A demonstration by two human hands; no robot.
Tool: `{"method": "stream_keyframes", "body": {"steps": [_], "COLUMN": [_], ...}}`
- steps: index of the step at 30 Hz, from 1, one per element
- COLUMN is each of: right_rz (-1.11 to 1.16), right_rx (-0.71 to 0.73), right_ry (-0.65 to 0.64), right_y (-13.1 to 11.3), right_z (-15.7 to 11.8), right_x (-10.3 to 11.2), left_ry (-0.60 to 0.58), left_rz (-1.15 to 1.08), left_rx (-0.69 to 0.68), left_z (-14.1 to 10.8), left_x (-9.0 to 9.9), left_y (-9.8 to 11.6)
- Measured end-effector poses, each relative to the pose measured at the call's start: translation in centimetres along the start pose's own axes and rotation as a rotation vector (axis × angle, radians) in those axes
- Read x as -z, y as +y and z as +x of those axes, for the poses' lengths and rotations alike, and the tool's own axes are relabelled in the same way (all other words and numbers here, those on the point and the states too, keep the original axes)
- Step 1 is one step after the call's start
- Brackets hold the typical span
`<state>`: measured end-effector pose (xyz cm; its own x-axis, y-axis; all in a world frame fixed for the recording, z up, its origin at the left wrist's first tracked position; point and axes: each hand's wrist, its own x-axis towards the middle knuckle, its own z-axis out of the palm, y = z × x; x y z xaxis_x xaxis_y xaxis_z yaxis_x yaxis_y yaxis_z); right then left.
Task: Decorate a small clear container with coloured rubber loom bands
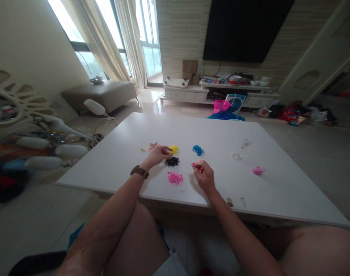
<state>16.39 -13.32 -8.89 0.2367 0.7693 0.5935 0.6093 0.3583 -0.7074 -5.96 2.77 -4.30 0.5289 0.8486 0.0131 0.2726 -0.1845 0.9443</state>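
Piles of small rubber bands lie on the white table [226, 134]. My left hand [161, 154], with a brown watch [139, 171] on its wrist, reaches over the yellow bands [174, 149] and black bands [172, 161]. Its thumb and forefinger are apart, with nothing visible between them. My right hand [204, 176] is closed in a pinch by the red bands [201, 163], which it partly covers. Whatever is at its fingertips is too small to name. Pink bands [175, 178] lie nearer me, and blue bands [198, 150] lie farther off.
Mixed-colour bands [152, 146] lie beyond my left hand. On the right are a pink object [258, 170], a clear ring [237, 156] and a clear piece [246, 142]. A small yellow figure [229, 202] lies by the front edge [189, 201]. A white lamp [94, 107] stands left.
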Motion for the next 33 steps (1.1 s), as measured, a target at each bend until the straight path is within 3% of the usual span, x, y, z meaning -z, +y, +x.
{"method": "stream_keyframes", "body": {"steps": [5,8,14,21,33], "right_rz": [-0.098,-0.210,-0.312,-0.308,-0.284], "right_rx": [0.030,0.014,-0.093,-0.172,-0.158], "right_ry": [0.055,0.097,0.124,0.047,0.158], "right_y": [0.1,0.7,5.1,9.5,8.8], "right_z": [0.2,1.3,5.9,8.0,7.1], "right_x": [0.1,0.6,1.8,1.6,2.0], "left_ry": [-0.039,0.026,0.243,0.286,0.311], "left_rz": [-0.045,-0.026,0.030,-0.032,0.281], "left_rx": [-0.002,-0.023,0.027,0.064,0.015], "left_z": [0.4,1.0,1.9,2.4,2.9], "left_x": [-0.4,0.0,0.5,0.1,-0.2], "left_y": [-0.2,-0.8,-1.5,-2.4,-1.9]}}
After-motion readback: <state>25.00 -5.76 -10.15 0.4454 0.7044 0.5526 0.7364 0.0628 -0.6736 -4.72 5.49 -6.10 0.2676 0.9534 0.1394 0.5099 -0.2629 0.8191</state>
